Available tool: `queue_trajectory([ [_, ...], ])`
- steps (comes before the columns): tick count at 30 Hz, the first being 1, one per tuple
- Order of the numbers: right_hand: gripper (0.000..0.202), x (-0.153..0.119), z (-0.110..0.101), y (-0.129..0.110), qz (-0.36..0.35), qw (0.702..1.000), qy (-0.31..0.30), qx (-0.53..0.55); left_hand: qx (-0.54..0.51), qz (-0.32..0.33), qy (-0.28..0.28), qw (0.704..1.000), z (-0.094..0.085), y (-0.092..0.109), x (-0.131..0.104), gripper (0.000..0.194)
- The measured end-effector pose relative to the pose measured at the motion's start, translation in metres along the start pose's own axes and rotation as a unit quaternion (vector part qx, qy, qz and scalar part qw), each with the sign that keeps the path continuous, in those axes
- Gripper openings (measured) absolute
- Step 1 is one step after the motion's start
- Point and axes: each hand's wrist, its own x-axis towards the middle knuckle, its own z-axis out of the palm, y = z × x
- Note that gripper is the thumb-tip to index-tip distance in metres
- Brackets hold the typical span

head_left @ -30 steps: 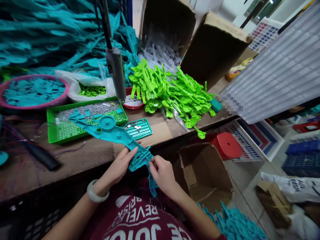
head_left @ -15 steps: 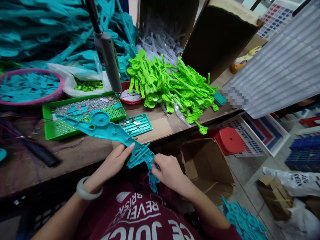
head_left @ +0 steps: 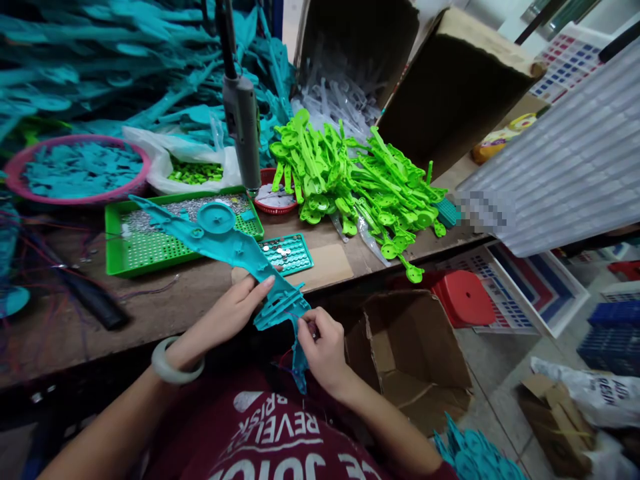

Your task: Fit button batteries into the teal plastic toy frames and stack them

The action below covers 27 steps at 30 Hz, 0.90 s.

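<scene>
A long teal plastic shell (head_left: 233, 248), an open half-housing with a round disc and inner ribs, is held over my lap at the bench edge. My left hand (head_left: 245, 300) is closed around its middle, thumb on top and fingers underneath. At the shell's narrower near end, my right hand (head_left: 323, 343) pinches its edge between thumb and bent fingers. Whether something small also sits between those fingertips is hidden. Thin red and blue wires (head_left: 286, 365) show beside this end. Just beyond the shell lies a small teal tray (head_left: 296, 261) with round metal pieces.
A green tray (head_left: 150, 257) of small metal parts sits on the bench. Above it hangs a grey electric screwdriver (head_left: 243, 133). Bright green plastic parts (head_left: 360, 180) are heaped to the right. A cardboard box (head_left: 415, 353) and a red stool (head_left: 467, 297) stand below.
My right hand has shifted slightly left along the shell's near end, its fingers turned more upward. The bench scene sits a little further right in view. My left hand keeps its hold.
</scene>
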Motion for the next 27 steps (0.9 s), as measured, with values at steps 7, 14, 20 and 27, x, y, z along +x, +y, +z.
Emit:
queue_trajectory([
  [7,0.014,-0.013,0.015,0.014,0.002,1.0,0.007,-0.017,0.007,0.012,-0.121,0.993,0.003,-0.014,-0.007,0.04],
  [14,0.014,-0.017,0.021,0.022,0.041,0.999,0.028,0.012,-0.021,0.01,-0.118,0.993,0.009,-0.019,-0.02,0.033],
  [20,0.014,-0.017,0.019,0.023,0.061,0.997,0.004,0.056,-0.049,-0.024,-0.115,0.992,0.024,-0.02,-0.038,0.039],
  [27,0.014,0.003,0.024,0.014,0.051,0.995,0.038,0.08,-0.15,-0.013,0.023,0.988,0.035,-0.017,-0.026,0.044],
])
